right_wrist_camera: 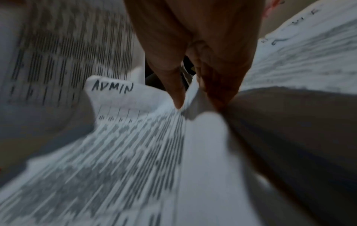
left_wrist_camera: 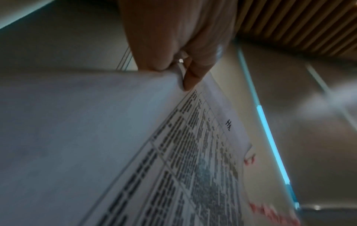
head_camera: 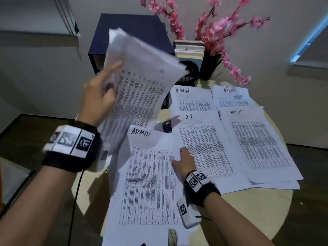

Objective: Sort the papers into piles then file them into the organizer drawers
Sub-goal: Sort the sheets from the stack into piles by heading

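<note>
My left hand (head_camera: 103,96) holds a raised stack of printed sheets (head_camera: 138,86) above the table's left side; in the left wrist view the thumb and fingers (left_wrist_camera: 188,76) pinch its edge, and the top sheet (left_wrist_camera: 193,152) reads "HR". My right hand (head_camera: 182,160) pinches the right edge of a loose "ADMIN" sheet (head_camera: 150,174) lying near the front; the thumb and fingers (right_wrist_camera: 177,97) pinch that sheet (right_wrist_camera: 125,137). Sorted piles lie to the right: ADMIN (head_camera: 191,100), HR (head_camera: 232,98), I.T. (head_camera: 205,148), and TASK LIST (head_camera: 257,142). The dark blue organizer (head_camera: 131,34) stands behind the raised stack.
Round light wooden table (head_camera: 248,210). At the back stand a black vase with pink blossoms (head_camera: 209,66), stacked books (head_camera: 189,50) and a black mesh holder (head_camera: 190,71). A small dark object (head_camera: 167,125) lies between the papers. The table's front right is bare wood.
</note>
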A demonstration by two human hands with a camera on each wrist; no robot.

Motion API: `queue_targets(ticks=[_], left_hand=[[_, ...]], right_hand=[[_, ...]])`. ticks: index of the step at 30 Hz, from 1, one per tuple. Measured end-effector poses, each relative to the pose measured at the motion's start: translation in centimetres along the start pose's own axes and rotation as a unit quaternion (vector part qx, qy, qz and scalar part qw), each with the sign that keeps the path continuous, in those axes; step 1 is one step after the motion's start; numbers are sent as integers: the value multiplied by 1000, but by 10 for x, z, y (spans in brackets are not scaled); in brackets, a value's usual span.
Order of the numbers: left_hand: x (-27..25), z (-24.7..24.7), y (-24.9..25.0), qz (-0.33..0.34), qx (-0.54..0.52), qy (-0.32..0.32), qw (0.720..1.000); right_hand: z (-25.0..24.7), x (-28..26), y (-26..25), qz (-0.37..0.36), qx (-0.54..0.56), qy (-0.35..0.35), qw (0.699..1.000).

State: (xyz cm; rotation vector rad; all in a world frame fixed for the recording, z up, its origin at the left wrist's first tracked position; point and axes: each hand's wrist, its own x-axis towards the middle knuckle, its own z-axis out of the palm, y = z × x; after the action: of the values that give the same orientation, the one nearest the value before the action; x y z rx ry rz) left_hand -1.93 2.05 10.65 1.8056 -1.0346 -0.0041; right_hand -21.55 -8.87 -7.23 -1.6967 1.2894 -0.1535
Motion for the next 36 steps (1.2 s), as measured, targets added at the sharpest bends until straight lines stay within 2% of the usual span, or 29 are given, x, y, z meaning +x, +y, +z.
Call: queue_targets(ticks=[2,4,6,8,10,11,14,17,20,22,24,29,31,36], left_hand=[[17,-4,39,94,-19,46,994],[31,-3,68,173,-46,98,979],[50,5,81,205,-86,127,967],[65,22,86,203,-140,116,962],[70,48,93,182,-211,80,957],[70,64,96,163,-239,57,955],[76,118,96,55,-270,-5,961],[83,177,85,-58,-266,-88,958],[84,235,74,-127,-202,-168,956],[84,273,65,-130,-86,-225,962],[80,309,56,-121,8,-284,951],[61,390,35,-136,106,-375,911],[60,413,26,-113,152,-410,892],[72,449,23,-66,253,-448,855]], right_hand=[[-7,0,-5,-15,34,9,999],[-27,2,-19,-51,56,48,996],[-62,6,-39,-91,114,90,985],[-105,6,-63,-138,219,113,959],[-150,12,-80,-183,302,122,928],[-171,18,-85,-202,304,122,923],[-229,44,-83,-213,239,133,938],[-282,67,-76,-201,189,185,943],[-331,88,-67,-211,192,247,926],[-361,106,-57,-206,160,285,922],[-386,125,-50,-202,136,308,920],[-409,178,-30,-223,143,288,920],[-407,195,-23,-228,141,279,922],[-393,232,-8,-237,120,252,930]])
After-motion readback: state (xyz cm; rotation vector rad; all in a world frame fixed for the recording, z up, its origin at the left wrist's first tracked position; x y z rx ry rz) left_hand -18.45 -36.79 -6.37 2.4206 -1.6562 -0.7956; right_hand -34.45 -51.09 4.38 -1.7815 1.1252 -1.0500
